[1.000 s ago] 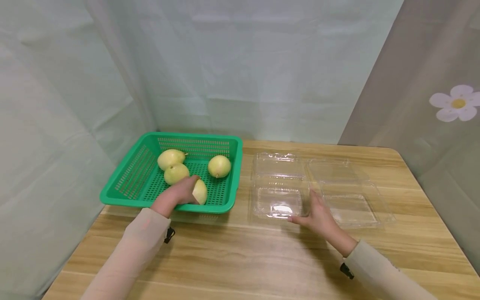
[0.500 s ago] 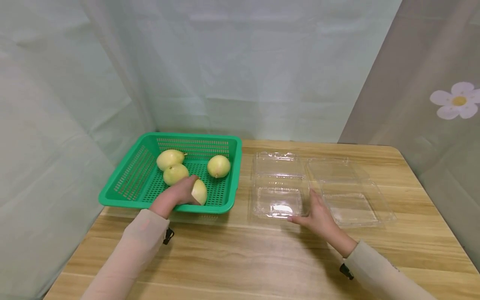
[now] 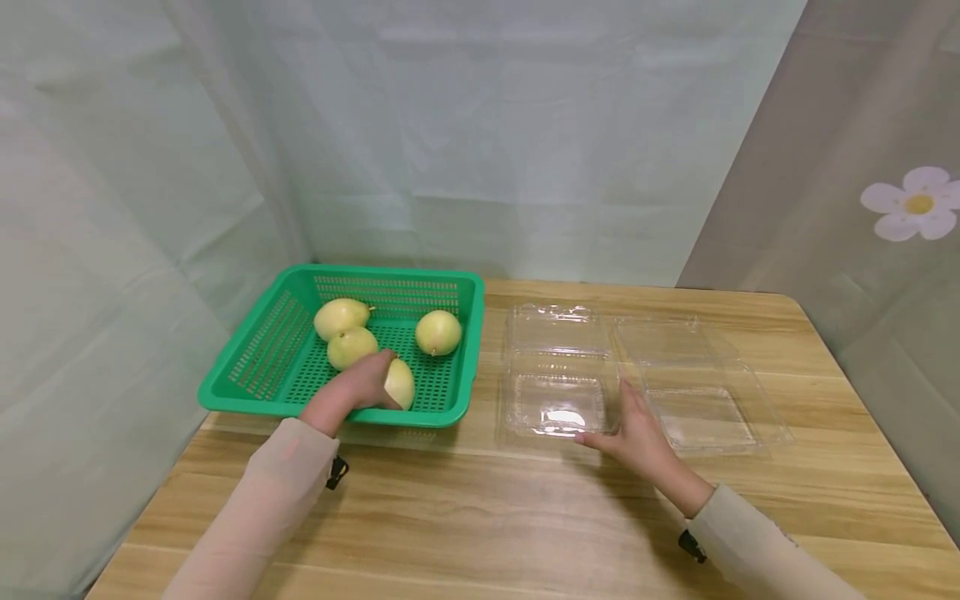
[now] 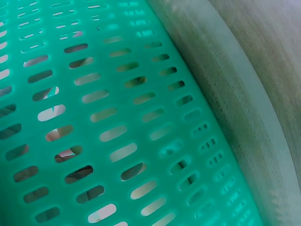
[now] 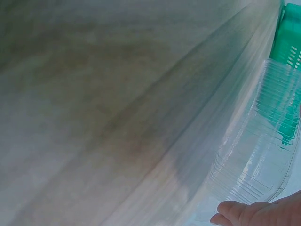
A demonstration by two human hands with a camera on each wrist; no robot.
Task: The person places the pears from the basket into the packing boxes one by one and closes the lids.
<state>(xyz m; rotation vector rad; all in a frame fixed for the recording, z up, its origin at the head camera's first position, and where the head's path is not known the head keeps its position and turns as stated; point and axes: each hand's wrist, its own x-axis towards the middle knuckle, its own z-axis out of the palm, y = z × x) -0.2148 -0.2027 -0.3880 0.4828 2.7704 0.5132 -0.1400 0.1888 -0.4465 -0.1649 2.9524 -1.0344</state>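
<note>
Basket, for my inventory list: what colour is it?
Green; the basket shows best in the head view.

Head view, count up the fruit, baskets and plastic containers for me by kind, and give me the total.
Pale yellow fruits: 4 visible, one partly behind the left hand
Green basket: 1
Clear plastic containers: 2, both open
Total: 7
</note>
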